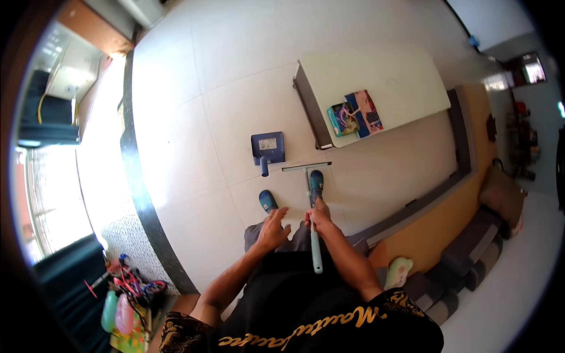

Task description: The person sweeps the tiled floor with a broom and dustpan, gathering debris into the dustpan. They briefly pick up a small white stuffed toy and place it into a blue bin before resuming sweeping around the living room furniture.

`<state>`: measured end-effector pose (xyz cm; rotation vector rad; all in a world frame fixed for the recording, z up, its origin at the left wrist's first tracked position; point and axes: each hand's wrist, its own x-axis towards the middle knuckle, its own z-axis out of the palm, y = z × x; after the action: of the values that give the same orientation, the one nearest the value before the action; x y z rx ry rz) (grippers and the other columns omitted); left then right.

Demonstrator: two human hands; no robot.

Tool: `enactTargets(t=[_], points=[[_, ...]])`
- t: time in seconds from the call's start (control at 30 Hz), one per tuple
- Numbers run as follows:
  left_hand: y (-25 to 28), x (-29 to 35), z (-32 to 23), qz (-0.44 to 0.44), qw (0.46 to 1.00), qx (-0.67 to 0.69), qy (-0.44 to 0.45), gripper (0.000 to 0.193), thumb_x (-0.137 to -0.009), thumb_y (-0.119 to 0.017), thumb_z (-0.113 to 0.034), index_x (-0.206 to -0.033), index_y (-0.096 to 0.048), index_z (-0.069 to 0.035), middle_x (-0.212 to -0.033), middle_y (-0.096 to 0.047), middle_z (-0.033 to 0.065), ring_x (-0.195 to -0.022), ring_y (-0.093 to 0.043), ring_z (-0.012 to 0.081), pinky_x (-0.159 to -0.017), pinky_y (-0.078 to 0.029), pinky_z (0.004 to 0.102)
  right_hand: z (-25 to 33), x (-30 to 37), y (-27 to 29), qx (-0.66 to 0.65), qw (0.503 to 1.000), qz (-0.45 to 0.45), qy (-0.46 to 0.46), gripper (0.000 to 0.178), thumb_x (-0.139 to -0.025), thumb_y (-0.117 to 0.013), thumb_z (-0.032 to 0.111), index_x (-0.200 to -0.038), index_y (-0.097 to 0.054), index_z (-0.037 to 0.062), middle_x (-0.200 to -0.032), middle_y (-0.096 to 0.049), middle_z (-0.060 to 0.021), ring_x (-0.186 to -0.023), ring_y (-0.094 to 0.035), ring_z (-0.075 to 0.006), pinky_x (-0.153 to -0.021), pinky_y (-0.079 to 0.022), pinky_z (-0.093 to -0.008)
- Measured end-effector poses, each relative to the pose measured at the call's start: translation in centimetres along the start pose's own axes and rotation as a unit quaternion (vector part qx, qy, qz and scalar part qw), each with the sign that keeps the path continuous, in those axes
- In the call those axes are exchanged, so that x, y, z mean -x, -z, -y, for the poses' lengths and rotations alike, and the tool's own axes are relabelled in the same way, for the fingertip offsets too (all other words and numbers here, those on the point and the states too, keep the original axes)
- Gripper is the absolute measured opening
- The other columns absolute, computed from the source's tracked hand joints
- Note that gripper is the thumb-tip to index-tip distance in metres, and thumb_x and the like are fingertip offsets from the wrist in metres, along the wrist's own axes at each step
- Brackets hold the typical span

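The right hand (318, 215) hides part of the squeegee (315, 241), its fingers grasping the handle; the blade lies just ahead of the right shoe (316, 179), though whether it touches the floor (176, 117) is unclear. The left hand's (273, 230) fingers are released, loosely curled. Glare washes out the window (56, 194). Floor stretches beyond the blue dustpan (269, 147), the tabletop's (406, 82) near corner bounding it rightward.

Yellow script lettering (306, 329) ran across the black shirt (279, 294), on the wearer's side of the blue dustpan (268, 153); the dustpan bore a pale label (268, 143), its print too small to read.
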<state>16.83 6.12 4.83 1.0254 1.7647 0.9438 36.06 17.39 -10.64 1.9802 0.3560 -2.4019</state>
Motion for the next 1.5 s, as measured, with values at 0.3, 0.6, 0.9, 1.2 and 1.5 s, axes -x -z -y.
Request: enactTargets(t=[0.3, 0.6, 0.9, 1.2, 1.5], points=[[5.2, -11.8, 6.2, -0.176, 0.972, -0.137, 0.08, 0.073, -0.083, -0.066, -0.029, -0.137, -0.029, 0.002, -0.128, -0.042, 0.0291, -0.114, -0.047, 0.0392, -0.098, -0.037, 0.0464, -3.4, 5.5, 3.4, -0.076, 0.994, -0.031, 0.066, 0.014, -0.084, -0.051, 0.004, -0.073, -0.053, -0.0044, -0.059, -0.051, -0.0112, -0.044, -0.048, -0.0182, -0.041, -0.043, -0.0297], [3.1, -15.2, 1.2, -0.072, 0.978, 0.032, 0.194, 0.076, -0.081, -0.068, -0.03, -0.143, -0.029, -0.01, -0.091, -0.057, 0.0089, -0.071, -0.058, 0.0162, -0.056, -0.048, 0.0298, -8.0, 9.6, 15.2, -0.307, 0.939, -0.022, 0.152, 0.02, -0.091, -0.044, 0.011, -0.082, -0.053, -0.0045, -0.06, -0.048, -0.006, -0.045, -0.044, -0.0145, -0.045, -0.043, -0.0294], [6.1, -17.6, 4.1, -0.097, 0.954, 0.028, 0.282, 0.041, -0.084, -0.051, -0.013, -0.125, -0.046, -0.013, -0.076, -0.049, 0.0048, -0.045, -0.043, 0.0118, -0.042, -0.044, 0.0309, -9.6, 9.4, 17.3, -0.271, 0.926, -0.206, 0.163, 0.016, -0.095, -0.045, 0.018, -0.096, -0.046, 0.0027, -0.068, -0.047, -0.0065, -0.049, -0.045, -0.016, -0.043, -0.039, -0.0344], [3.7, -12.5, 3.4, -0.127, 0.941, 0.028, 0.312, 0.042, -0.083, -0.042, -0.01, -0.124, -0.043, -0.015, -0.073, -0.043, 0.0025, -0.038, -0.033, 0.0096, -0.04, -0.042, 0.0301, -3.1, 7.7, 30.9, -0.368, 0.885, -0.159, 0.236, 0.014, -0.094, -0.042, 0.016, -0.091, -0.045, 0.0019, -0.072, -0.052, -0.0099, -0.054, -0.049, -0.0157, -0.043, -0.042, -0.0315], [3.0, -13.1, 3.4, -0.018, 0.897, -0.026, 0.442, 0.034, -0.087, -0.047, -0.017, -0.12, -0.043, -0.016, -0.064, -0.037, 0.0011, -0.045, -0.034, 0.0131, -0.051, -0.046, 0.0361, -3.6, 4.0, 35.0, -0.202, 0.925, -0.278, 0.163, 0.022, -0.097, -0.038, 0.02, -0.102, -0.047, 0.0002, -0.068, -0.055, -0.0141, -0.051, -0.053, -0.024, -0.045, -0.046, -0.0408]])
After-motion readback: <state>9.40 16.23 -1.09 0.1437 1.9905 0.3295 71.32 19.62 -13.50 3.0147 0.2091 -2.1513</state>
